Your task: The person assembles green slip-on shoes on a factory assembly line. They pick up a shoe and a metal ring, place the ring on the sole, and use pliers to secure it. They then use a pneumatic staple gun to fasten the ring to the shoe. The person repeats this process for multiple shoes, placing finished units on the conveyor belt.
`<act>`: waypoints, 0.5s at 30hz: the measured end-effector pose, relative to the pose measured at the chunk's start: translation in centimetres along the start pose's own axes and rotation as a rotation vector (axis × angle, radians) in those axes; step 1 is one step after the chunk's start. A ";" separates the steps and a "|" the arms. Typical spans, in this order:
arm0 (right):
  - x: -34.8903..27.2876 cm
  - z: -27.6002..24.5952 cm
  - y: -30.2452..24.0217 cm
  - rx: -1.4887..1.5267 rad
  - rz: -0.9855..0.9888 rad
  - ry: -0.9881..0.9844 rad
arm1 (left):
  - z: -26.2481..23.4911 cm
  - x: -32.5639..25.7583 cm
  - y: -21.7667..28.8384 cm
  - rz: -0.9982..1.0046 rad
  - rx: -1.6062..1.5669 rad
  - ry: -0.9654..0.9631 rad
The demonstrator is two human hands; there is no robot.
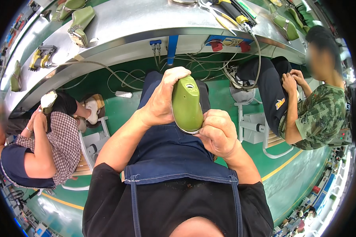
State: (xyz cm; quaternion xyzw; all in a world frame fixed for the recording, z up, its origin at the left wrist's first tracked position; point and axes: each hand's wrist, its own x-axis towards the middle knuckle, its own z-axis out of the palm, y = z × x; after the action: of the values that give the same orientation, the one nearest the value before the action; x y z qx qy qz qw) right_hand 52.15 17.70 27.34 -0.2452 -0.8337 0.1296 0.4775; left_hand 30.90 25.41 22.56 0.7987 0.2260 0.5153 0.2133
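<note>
A green shoe last (pixel 187 104) is held above my lap, over a dark blue apron. Its end with a small hole points away from me, and a thin pale edge runs round the rounded near end. My left hand (pixel 159 100) is closed round the far left side of the last, its thumb near the hole. At the near right end, my right hand (pixel 218 132) is closed with curled fingers, thumb and fingertips pressed on the rim. The underside of the last is hidden from view.
Ahead runs a metal workbench (pixel 138 19) carrying several green lasts (pixel 82 23), a yellow air stapler (pixel 41 58), pincers (pixel 216 15) and another yellow-black tool (pixel 230 12). Air hoses (pixel 259 59) hang below its edge. Seated co-workers flank me: a checked shirt (pixel 61 140) left, a camouflage shirt (pixel 320 112) right.
</note>
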 end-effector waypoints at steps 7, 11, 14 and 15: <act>-0.4 1.0 0.2 0.015 -0.015 0.045 | -0.1 -0.5 0.1 -0.027 0.007 0.018; 0.1 0.5 0.1 0.215 0.134 0.142 | -0.5 -0.3 0.2 0.017 0.029 0.040; 0.6 0.3 0.2 0.171 0.092 0.121 | -0.9 0.0 0.1 0.049 0.053 0.049; 0.5 0.3 0.3 0.157 0.076 0.114 | -0.9 0.0 0.1 0.046 0.051 0.049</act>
State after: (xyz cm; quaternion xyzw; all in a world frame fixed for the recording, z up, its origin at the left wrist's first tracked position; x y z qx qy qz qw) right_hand 51.72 18.20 27.46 -0.2455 -0.7827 0.1983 0.5365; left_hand 30.08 25.40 22.98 0.7960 0.2260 0.5334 0.1754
